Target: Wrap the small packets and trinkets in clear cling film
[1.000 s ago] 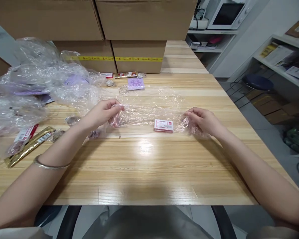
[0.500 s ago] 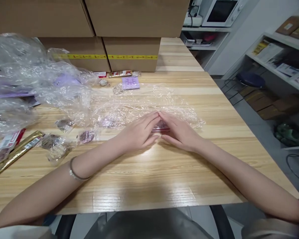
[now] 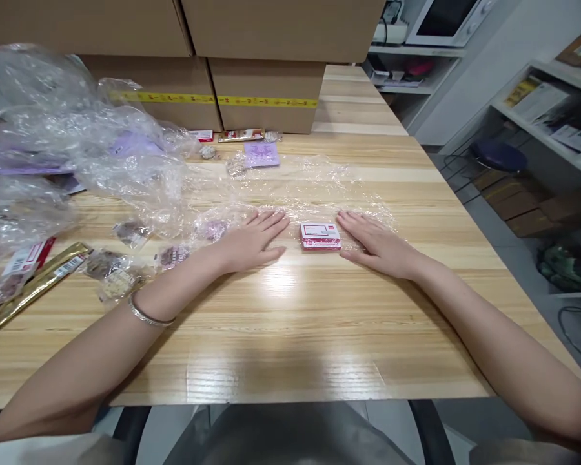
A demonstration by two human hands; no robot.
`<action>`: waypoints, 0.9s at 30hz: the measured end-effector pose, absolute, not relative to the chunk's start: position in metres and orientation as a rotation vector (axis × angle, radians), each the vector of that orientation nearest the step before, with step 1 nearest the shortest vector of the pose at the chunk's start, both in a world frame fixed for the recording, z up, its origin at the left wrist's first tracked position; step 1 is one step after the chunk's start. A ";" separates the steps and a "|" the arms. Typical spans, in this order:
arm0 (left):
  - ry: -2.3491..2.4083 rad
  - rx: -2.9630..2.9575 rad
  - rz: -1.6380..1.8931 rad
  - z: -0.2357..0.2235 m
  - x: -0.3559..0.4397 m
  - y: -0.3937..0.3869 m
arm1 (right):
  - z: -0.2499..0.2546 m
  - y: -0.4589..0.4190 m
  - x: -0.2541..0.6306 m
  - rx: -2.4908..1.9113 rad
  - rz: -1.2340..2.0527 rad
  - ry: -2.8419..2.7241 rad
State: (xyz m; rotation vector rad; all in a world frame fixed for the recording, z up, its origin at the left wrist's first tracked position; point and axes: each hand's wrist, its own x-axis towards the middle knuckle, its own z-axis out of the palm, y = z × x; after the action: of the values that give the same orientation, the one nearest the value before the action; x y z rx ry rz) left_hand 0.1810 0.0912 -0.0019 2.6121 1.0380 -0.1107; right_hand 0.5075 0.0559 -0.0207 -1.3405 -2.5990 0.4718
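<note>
Flat on a clear plastic bag [image 3: 314,171] spread over the table, my left hand [image 3: 256,240] has its fingers stretched out and holds nothing. Across from it, my right hand [image 3: 375,242] also lies open, pressing the bag's right part. Between the two hands sits a small red and white box [image 3: 320,236], apart from the left hand and close to the right fingertips. Whether the box is inside the bag or on it, I cannot tell. A small purple-printed packet [image 3: 214,228] lies to the left of my left hand.
Crumpled clear plastic bags [image 3: 91,142] pile up at the left. Wrapped snacks [image 3: 121,279] and a gold stick packet [image 3: 41,284] lie at the left front. A purple card [image 3: 261,155] rests before stacked cardboard boxes [image 3: 266,93]. The wooden table's [image 3: 281,349] right edge borders an aisle.
My hands were together over the red and white box, fingertips touching. They have moved apart to either side, flat on the plastic, uncovering the box. The view has shifted slightly.
</note>
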 end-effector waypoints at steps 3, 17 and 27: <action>1.076 2.583 -0.180 0.009 0.168 0.095 | -0.020 0.059 0.515 -1.319 0.462 -2.576; 1.034 2.234 0.012 0.034 0.102 0.097 | 0.013 0.051 0.542 -1.339 1.008 -2.477; 1.253 1.935 0.251 0.035 0.101 0.096 | 0.027 0.056 0.558 -1.529 1.240 -2.181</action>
State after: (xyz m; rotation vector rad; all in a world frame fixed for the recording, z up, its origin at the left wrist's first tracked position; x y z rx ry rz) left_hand 0.1008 0.0961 0.0349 1.9348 1.2533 0.2511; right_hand 0.5578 0.0558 0.0274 -1.5287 -2.1806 1.2398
